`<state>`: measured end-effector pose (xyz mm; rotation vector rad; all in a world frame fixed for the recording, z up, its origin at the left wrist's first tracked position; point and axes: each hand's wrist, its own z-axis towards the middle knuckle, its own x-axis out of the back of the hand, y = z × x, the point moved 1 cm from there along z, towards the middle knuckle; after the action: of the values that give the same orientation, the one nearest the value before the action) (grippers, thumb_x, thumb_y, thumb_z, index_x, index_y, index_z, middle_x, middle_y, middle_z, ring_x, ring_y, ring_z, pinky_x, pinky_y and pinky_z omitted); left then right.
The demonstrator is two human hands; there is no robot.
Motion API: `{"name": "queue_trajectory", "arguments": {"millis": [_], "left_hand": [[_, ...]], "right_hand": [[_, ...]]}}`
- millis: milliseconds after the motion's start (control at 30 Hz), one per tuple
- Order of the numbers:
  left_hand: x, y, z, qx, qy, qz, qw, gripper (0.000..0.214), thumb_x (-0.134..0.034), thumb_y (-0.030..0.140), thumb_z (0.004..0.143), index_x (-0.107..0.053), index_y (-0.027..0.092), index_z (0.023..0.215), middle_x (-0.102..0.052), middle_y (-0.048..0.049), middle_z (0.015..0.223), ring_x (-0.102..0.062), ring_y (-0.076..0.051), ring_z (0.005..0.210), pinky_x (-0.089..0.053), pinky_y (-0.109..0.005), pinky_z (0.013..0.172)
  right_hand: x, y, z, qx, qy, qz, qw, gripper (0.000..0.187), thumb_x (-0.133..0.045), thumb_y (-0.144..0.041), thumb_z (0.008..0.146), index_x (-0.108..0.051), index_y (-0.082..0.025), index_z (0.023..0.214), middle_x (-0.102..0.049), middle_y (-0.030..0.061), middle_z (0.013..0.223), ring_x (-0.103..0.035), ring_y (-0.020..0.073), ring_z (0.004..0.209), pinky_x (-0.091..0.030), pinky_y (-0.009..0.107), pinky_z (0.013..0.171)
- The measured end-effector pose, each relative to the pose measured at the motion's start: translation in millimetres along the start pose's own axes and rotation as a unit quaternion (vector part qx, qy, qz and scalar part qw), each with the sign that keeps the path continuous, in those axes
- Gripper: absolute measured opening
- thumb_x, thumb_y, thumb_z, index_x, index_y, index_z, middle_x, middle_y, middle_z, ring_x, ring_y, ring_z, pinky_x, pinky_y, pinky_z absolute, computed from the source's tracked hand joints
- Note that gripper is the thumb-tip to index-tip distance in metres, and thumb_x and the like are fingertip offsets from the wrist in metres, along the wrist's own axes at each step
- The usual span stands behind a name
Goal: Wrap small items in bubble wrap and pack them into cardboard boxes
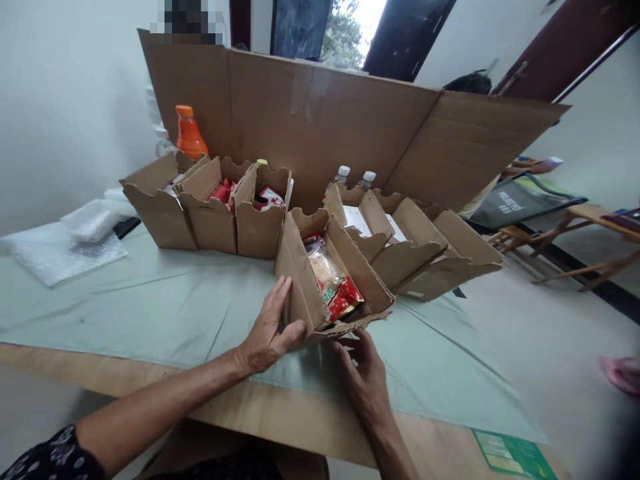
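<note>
A small open cardboard box (300,280) sits on the pale green cloth (150,307), tilted toward me. Inside it lies a snack packet (334,280) with a red and green end. My left hand (267,330) lies flat against the box's left wall, fingers stretched, thumb at the front corner. My right hand (365,370) is under the box's front bottom flap, fingers curled up against the cardboard edge.
Three more small boxes (205,207) with red packets stand at the back left, other open boxes (420,247) at the right. A large cardboard sheet (320,127) stands behind, with an orange bottle (190,133) and two clear bottles (353,179). Bubble wrap (65,247) lies at left.
</note>
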<state>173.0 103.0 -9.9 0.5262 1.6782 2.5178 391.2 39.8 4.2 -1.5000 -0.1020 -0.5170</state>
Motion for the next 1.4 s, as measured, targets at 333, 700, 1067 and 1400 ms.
{"name": "queue_trajectory", "arguments": {"millis": [333, 700, 1067, 1400], "left_hand": [[14.7, -12.2, 6.8, -0.071, -0.031, 0.047, 0.996, 0.102, -0.07, 0.056, 0.087, -0.013, 0.03, 0.167, -0.014, -0.0151, 0.175, -0.016, -0.041, 0.16, -0.02, -0.065, 0.127], [24.6, -17.6, 27.1, -0.019, 0.122, 0.082, 0.989, 0.055, -0.06, 0.033, 0.092, -0.055, 0.025, 0.146, -0.06, -0.0127, 0.143, -0.059, -0.028, 0.132, -0.053, -0.045, 0.107], [20.8, -44.0, 39.1, 0.082, 0.079, -0.125, 0.986, 0.097, -0.068, 0.039, 0.083, -0.017, 0.022, 0.163, -0.057, -0.0173, 0.146, -0.056, -0.029, 0.138, -0.044, -0.049, 0.115], [25.5, -47.9, 37.9, 0.183, 0.125, -0.168, 0.96, 0.09, -0.073, 0.037, 0.072, -0.04, 0.018, 0.153, -0.059, -0.0206, 0.144, -0.063, -0.033, 0.126, -0.045, -0.053, 0.111]], "right_hand": [[-2.8, -4.1, 23.7, 0.057, -0.003, -0.149, 0.987, 0.032, -0.066, -0.054, 0.084, -0.063, -0.023, 0.091, -0.073, 0.0046, 0.075, -0.065, 0.0204, 0.058, -0.052, 0.033, 0.054], [-24.2, -30.9, 62.1, 0.1, -0.012, -0.288, 0.952, 0.023, -0.055, -0.039, 0.092, -0.067, -0.023, 0.083, -0.077, 0.004, 0.075, -0.072, 0.0213, 0.066, -0.045, 0.028, 0.059], [-82.3, -46.1, 96.2, 0.202, -0.103, -0.243, 0.943, 0.049, -0.058, -0.025, 0.092, -0.06, -0.016, 0.14, -0.071, 0.0148, 0.134, -0.069, 0.0252, 0.12, -0.055, 0.039, 0.099], [-83.6, -41.8, 141.6, 0.173, -0.116, -0.265, 0.941, 0.068, -0.065, -0.029, 0.082, -0.054, -0.015, 0.148, -0.059, 0.0175, 0.151, -0.057, 0.0321, 0.139, -0.046, 0.051, 0.116]]}}
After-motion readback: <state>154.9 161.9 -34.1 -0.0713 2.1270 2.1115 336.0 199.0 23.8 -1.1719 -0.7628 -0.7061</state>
